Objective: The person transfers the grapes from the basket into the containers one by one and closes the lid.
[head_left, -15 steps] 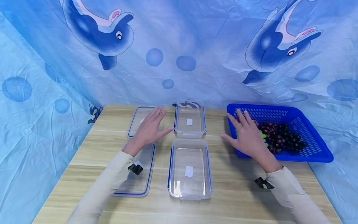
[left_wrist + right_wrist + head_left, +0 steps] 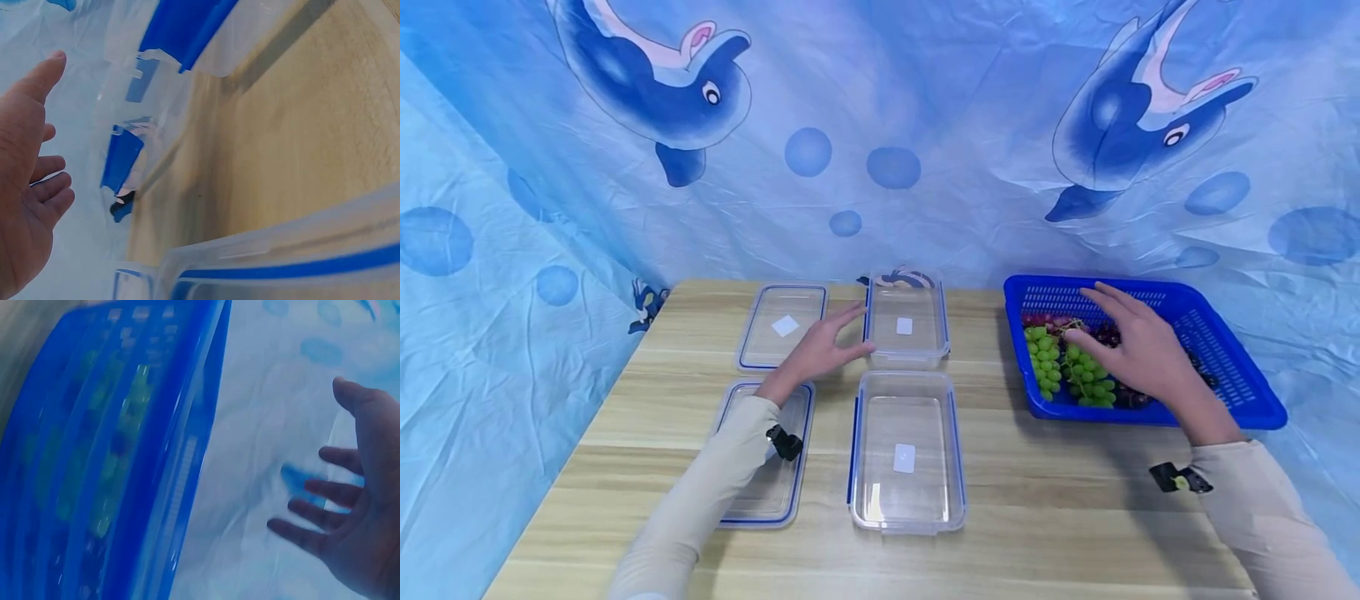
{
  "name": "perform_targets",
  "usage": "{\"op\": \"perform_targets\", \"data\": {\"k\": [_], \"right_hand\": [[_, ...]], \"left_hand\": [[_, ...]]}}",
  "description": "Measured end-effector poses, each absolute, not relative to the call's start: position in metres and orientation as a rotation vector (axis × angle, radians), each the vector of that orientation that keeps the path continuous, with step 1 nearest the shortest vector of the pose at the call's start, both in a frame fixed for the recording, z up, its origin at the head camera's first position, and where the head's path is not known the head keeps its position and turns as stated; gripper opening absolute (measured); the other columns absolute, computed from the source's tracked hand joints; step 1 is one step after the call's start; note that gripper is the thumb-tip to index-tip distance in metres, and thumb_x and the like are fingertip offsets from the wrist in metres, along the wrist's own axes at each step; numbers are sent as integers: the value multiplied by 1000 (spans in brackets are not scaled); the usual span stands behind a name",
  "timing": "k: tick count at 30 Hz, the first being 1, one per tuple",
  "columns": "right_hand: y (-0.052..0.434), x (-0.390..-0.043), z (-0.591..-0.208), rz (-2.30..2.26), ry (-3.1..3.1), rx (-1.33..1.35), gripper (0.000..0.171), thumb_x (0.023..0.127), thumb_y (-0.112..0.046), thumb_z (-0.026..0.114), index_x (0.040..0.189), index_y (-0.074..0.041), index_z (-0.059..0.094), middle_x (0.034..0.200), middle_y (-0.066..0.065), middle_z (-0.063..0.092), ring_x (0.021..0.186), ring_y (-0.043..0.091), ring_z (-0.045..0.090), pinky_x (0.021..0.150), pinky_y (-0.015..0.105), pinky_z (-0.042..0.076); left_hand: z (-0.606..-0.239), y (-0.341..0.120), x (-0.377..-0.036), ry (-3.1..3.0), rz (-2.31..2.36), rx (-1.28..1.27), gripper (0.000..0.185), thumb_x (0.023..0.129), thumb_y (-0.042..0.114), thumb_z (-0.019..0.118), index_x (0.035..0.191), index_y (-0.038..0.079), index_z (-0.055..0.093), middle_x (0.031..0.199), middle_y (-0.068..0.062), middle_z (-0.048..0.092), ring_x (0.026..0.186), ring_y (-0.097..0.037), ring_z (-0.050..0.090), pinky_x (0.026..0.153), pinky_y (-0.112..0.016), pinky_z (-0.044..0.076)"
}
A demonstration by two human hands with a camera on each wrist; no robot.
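Wooden surface (image 2: 1037, 500) carries a basket (image 2: 1240, 375) of grapes (image 2: 1078, 379) beside two open boxes (image 2: 906, 450). Right hand (image 2: 1138, 346) hovers over the grapes, fingers spread, holding nothing; left hand (image 2: 820, 350), fingers relaxed, nears the far box (image 2: 906, 327). Seemingly the reaching step; next calls for closing on a bunch.

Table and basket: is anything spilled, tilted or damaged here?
Nothing stands out. Two boxes and two lids lie flat in tidy rows on the table, and the grapes all stay inside the blue basket.
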State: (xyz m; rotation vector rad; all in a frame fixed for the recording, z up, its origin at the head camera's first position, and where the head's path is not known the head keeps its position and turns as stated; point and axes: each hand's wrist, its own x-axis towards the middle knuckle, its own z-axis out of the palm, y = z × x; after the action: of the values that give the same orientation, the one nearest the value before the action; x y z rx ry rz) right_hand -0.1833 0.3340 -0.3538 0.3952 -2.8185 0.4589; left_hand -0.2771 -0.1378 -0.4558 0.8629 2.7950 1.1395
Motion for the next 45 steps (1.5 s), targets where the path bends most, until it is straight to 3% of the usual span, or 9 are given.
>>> {"op": "perform_targets", "data": {"k": [3, 11, 15, 22, 26, 28, 34, 41, 45], "right_hand": [[358, -185, -355, 514, -2809, 368, 72, 95, -44, 71, 152, -7, 47, 154, 29, 43, 136, 57, 39, 102, 79, 32], [418, -188, -365, 704, -2854, 210, 65, 99, -38, 67, 153, -8, 47, 151, 33, 44, 109, 61, 58, 82, 74, 47], [442, -190, -373, 702, -2894, 132, 66, 99, -41, 67, 152, -7, 47, 150, 34, 44, 89, 51, 64, 76, 64, 47], [466, -192, -384, 751, -2956, 31, 72, 99, -45, 65, 153, -3, 44, 152, 38, 39, 103, 54, 61, 76, 67, 48], [474, -193, -391, 731, -3002, -2, 76, 98, -48, 66, 153, 0, 44, 153, 39, 35, 100, 55, 63, 75, 67, 49], [478, -194, -393, 716, -3035, -18, 79, 97, -50, 67, 153, 0, 43, 154, 39, 33, 89, 46, 66, 72, 59, 51], [489, -196, -399, 681, -3096, 16, 81, 95, -48, 70, 153, 0, 42, 154, 42, 30, 66, 16, 56, 65, 37, 43], [500, -197, -407, 685, -3142, 44, 83, 92, -47, 75, 152, 1, 43, 149, 46, 33, 45, 10, 25, 56, 31, 34], [504, -199, -410, 661, -3167, 57, 83, 91, -48, 76, 150, 2, 46, 147, 46, 35, 46, 10, 25, 60, 33, 36]], "left_hand": [[-460, -136, -278, 2785, 1161, 836, 81, 93, 54, 70, 156, 10, 43, 166, -13, 30, 150, -39, 31, 122, -59, 30], [-468, -134, -281, 2743, 1212, 771, 82, 90, 52, 75, 154, 9, 45, 165, -16, 33, 149, -37, 35, 121, -57, 34], [-472, -132, -282, 2697, 1250, 754, 85, 89, 54, 75, 154, 8, 45, 164, -17, 33, 146, -38, 39, 118, -54, 39], [-476, -132, -283, 2663, 1270, 751, 84, 89, 52, 76, 153, 5, 46, 163, -15, 36, 144, -39, 43, 116, -52, 42], [-478, -130, -284, 2669, 1263, 748, 84, 90, 52, 76, 152, 4, 47, 164, -11, 36, 145, -37, 42, 117, -51, 41], [-478, -130, -284, 2673, 1264, 748, 84, 90, 52, 75, 152, 4, 47, 163, -11, 37, 145, -36, 42, 117, -51, 41], [-477, -129, -283, 2677, 1281, 735, 81, 91, 49, 75, 151, 4, 47, 163, -12, 38, 146, -35, 41, 118, -51, 39], [-477, -128, -284, 2680, 1298, 743, 76, 92, 44, 75, 150, 2, 49, 162, -11, 40, 144, -36, 43, 117, -51, 41], [-476, -128, -283, 2687, 1295, 734, 74, 93, 44, 75, 150, 3, 50, 161, -11, 41, 144, -36, 44, 116, -51, 43]]}}
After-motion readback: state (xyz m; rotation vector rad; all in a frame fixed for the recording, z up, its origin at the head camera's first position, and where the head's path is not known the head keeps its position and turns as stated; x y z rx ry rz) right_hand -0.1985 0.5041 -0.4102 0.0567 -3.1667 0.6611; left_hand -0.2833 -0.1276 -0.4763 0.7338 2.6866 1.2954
